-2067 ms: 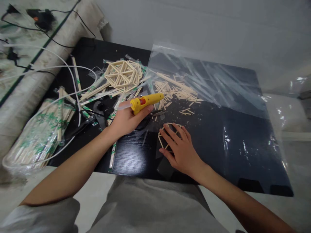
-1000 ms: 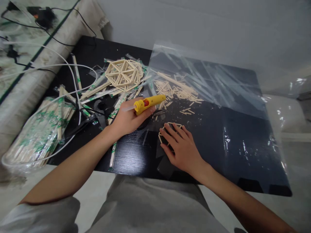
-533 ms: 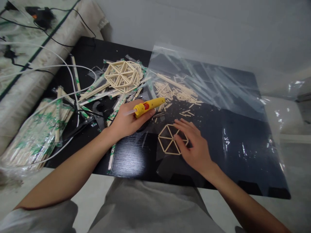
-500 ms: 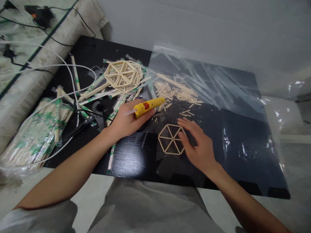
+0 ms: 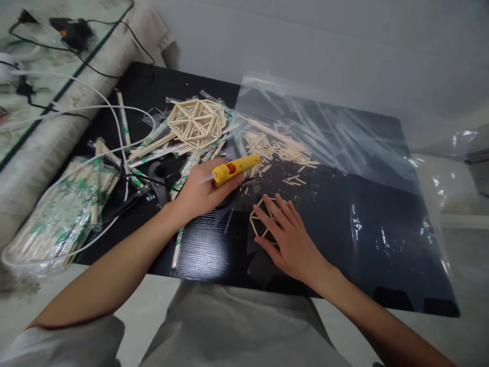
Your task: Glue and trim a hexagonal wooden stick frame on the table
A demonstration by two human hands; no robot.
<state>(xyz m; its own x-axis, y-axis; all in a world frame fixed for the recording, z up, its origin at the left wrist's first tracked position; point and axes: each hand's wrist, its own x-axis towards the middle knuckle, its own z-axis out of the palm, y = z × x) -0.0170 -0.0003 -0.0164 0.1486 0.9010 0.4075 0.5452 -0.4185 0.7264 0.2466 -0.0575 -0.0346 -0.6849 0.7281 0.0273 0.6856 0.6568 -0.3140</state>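
Note:
My left hand (image 5: pixel 204 189) grips a yellow glue gun (image 5: pixel 240 165) with a translucent glue stick (image 5: pixel 206 178) poking out of its back end. A hexagonal frame of thin wooden sticks with spokes (image 5: pixel 253 220) lies on the black table in front of me. My right hand (image 5: pixel 288 234) rests over that frame with its fingers spread, covering its right and middle parts. Beyond the glue gun is a heap of short cut sticks (image 5: pixel 260 144). A stack of similar hexagonal frames (image 5: pixel 196 122) stands farther back to the left.
Plastic-wrapped chopsticks (image 5: pixel 61 214) are bundled at the table's left edge. Black-handled cutters (image 5: pixel 160 183) lie near my left wrist, crossed by a white cable (image 5: pixel 122 148). A clear plastic sheet (image 5: pixel 374 204) covers the table's right side, with empty sleeves (image 5: pixel 324 130) at the back.
My right hand has moved left from the hexagon's right edge and now lies spread across it. My left hand holds the glue gun in nearly the same place.

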